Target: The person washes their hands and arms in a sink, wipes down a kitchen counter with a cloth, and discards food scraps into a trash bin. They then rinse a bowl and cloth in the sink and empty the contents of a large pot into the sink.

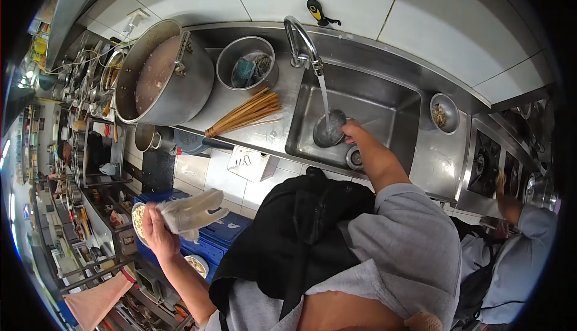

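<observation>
My left hand (161, 235) is closed around a pale, wet-looking glove (195, 211), held out over blue crates. At the sink (375, 106), my right hand (351, 131) grips the edge of a round metal pot (329, 129). Water runs from the curved faucet (303, 39) straight into this pot. The pot sits low in the basin, beside the drain (356, 158). My right fingers are partly hidden at its rim.
Left of the sink are a bamboo brush (245, 113), a metal bowl with a green scrubber (243, 72) and a large stockpot (198, 88). A small bowl (445, 113) stands right. Blue crates (216, 229) are below left. A co-worker (523, 259) is at the stove, far right.
</observation>
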`<act>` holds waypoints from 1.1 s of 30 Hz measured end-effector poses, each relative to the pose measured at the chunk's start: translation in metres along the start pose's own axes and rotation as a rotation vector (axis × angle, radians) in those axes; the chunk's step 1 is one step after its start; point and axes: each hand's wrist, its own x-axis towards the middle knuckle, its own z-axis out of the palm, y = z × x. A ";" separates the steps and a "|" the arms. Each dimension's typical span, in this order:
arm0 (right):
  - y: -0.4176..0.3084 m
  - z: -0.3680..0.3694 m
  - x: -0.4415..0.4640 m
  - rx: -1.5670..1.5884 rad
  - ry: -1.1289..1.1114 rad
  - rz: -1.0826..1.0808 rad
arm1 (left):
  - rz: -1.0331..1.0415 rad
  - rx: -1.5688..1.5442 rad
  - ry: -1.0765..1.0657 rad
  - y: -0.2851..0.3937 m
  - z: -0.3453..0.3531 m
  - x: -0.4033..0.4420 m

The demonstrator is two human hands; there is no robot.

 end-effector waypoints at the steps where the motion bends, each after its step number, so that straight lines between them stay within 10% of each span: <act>1: -0.009 0.008 -0.005 -0.403 0.203 -0.172 | 0.035 -0.015 -0.132 0.009 0.015 0.009; 2: -0.019 0.016 -0.010 -0.805 0.411 -0.343 | 0.071 -0.048 -0.195 0.017 0.034 0.016; 6: -0.065 0.039 0.021 -0.596 0.227 -0.964 | 0.183 -0.233 -0.490 0.048 0.128 0.041; 12: -0.158 0.048 -0.090 -0.218 -0.161 -0.962 | -0.141 -0.329 -0.613 -0.008 0.257 0.074; 17: -0.156 0.014 -0.153 0.701 -0.306 -0.712 | -0.368 -0.230 -0.696 -0.168 0.348 0.124; 21: -0.136 -0.022 -0.144 0.519 -0.259 -0.672 | -0.111 0.160 -0.703 -0.233 0.402 0.166; 23: -0.137 -0.022 -0.157 0.328 -0.165 -0.840 | 0.481 0.556 -0.865 -0.242 0.414 0.177; 25: -0.133 -0.021 -0.154 0.131 -0.084 -0.997 | 0.635 0.542 -0.855 -0.219 0.413 0.167; 27: -0.128 -0.019 -0.129 -0.145 0.068 -0.949 | 0.005 0.350 -0.835 -0.213 0.416 0.177; 33: -0.101 -0.005 -0.096 -0.412 0.266 -0.845 | 0.018 0.149 -0.778 -0.157 0.354 0.189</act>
